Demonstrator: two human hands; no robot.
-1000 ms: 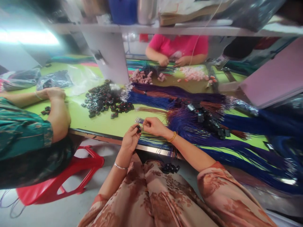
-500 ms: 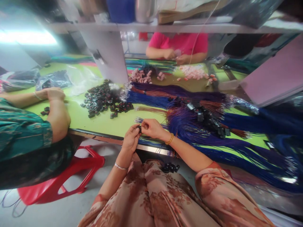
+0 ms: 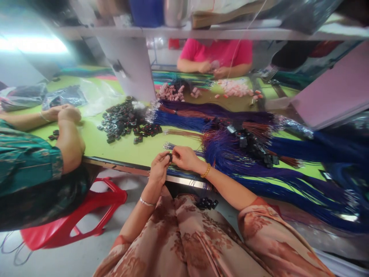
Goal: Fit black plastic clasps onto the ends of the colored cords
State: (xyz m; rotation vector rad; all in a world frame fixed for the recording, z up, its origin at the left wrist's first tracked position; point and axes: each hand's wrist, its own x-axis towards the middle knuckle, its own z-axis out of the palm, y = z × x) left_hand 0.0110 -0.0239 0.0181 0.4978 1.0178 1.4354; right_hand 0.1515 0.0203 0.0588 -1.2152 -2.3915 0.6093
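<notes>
My left hand point(image 3: 159, 169) pinches a small black connector point(image 3: 170, 157) just above the near edge of the green table point(image 3: 121, 148). My right hand point(image 3: 184, 157) meets it from the right, fingers pinched on a thin wire at the connector. Loose silver-tipped wire ends point(image 3: 168, 146) lie on the table just behind my fingers. A thick spread of blue and purple wires point(image 3: 230, 154) runs off to the right. A few black connectors point(image 3: 206, 203) rest on my lap.
A pile of black connectors point(image 3: 127, 122) lies on the table left of centre. A person in green point(image 3: 31, 169) sits at the left on a red stool point(image 3: 86, 215). Across the table a person in pink point(image 3: 216, 57) handles pink parts point(image 3: 235, 88). A grey post point(image 3: 129, 65) stands behind the pile.
My two hands have closed together, the right hand moving left until its fingertips meet the connector held in my left hand. The person across the table shifted their hands slightly.
</notes>
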